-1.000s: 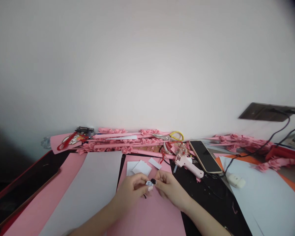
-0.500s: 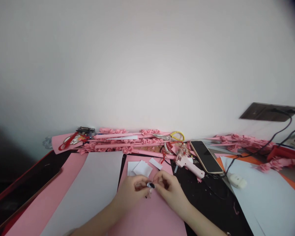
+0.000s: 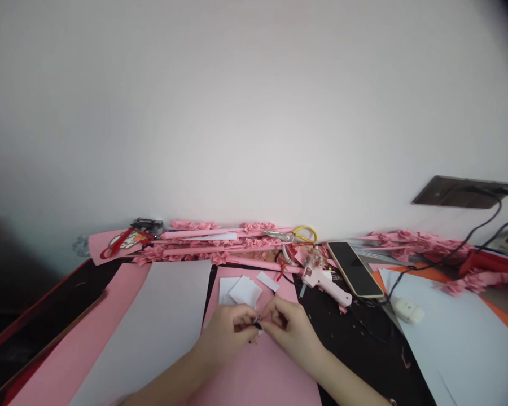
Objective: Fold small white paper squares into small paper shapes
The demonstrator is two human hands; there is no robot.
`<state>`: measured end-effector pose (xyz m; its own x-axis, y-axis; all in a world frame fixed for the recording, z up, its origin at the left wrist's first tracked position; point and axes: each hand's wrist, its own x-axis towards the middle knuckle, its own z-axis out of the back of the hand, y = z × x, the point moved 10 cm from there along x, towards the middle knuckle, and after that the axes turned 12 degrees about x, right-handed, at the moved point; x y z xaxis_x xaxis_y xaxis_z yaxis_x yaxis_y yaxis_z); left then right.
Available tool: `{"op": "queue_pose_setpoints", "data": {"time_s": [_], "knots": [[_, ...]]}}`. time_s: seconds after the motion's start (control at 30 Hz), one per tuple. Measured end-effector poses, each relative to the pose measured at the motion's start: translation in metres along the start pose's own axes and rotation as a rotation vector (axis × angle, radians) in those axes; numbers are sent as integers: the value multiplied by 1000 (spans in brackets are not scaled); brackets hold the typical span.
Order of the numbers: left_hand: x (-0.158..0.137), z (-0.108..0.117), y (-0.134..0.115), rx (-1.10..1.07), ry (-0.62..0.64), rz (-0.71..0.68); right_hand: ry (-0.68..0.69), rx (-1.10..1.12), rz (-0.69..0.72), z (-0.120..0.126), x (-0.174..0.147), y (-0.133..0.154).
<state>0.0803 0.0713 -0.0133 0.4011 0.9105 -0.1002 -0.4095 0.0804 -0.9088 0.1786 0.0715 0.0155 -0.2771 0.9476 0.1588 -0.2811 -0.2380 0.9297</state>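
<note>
My left hand [image 3: 232, 331] and my right hand [image 3: 291, 327] meet above the pink sheet [image 3: 262, 375], fingertips pinched together. Between them is a small white piece of paper [image 3: 259, 331], mostly covered by the fingers; its shape is hard to make out. A dark spot shows at the fingertips. Just beyond the hands lie several small white paper squares [image 3: 245, 290] and a narrow white paper strip [image 3: 267, 281]. To the right of the right hand rests a pink glue gun [image 3: 328, 286].
Behind the hands, pink paper flower stems [image 3: 224, 247] lie along the wall with yellow-handled scissors [image 3: 294, 234]. A phone [image 3: 355, 270], white case [image 3: 408, 311] and cables [image 3: 449, 256] are at right. A large white sheet [image 3: 152, 321] lies left.
The fingertips have drawn closer together, and my right hand has shifted slightly left. The small white piece is turned and more covered; everything else stays in place.
</note>
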Motion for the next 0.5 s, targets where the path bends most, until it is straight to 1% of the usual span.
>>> {"op": "queue_pose_setpoints", "data": {"time_s": [0.17,0.33,0.5], "knots": [[-1,0,-2,6,-2,0,-5,6,-17,0,0,-3],[-1,0,-3,40,1,-4,33,26,-17,-3,1,-8],[0,-1,-2,127,11,-31,102,77,-107,-9,2,-15]]}}
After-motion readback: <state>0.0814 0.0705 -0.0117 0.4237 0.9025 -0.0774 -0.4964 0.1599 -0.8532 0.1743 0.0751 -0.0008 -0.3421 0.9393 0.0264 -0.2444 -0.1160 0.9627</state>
